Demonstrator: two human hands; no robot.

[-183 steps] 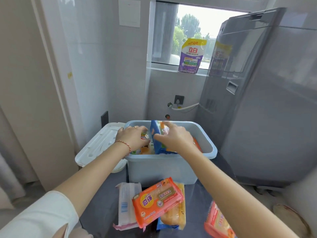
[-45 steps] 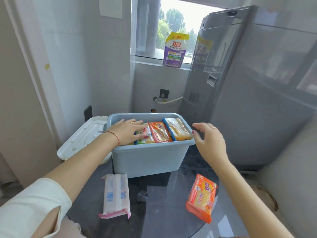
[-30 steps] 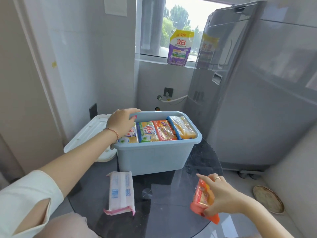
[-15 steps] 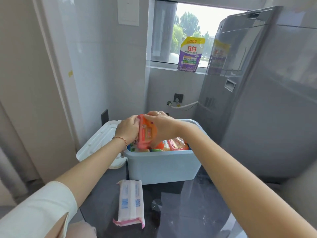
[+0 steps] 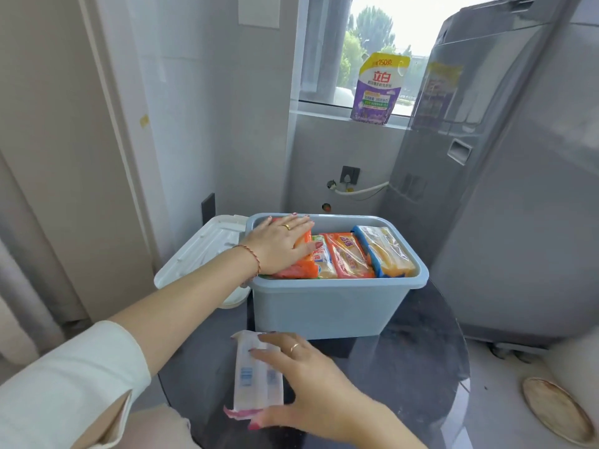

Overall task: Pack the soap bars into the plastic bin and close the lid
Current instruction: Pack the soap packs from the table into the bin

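The blue bin sits at the far edge of the dark tabletop. Soap bars stand packed in a row inside it. The left hand lies flat on the orange soap at the bin's left end, fingers spread out. The right hand has its fingers bent around the white soap pack near the front edge. The white lid lies left of the bin, off it.

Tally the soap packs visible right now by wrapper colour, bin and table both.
Orange, in the bin: 2 (one under the left hand at, one mid-row)
White and green, in the bin: 1
Blue-edged yellow, in the bin: 1
White with pink ends, on the table at the right hand: 1
Total: 5 visible; lower layers hidden.
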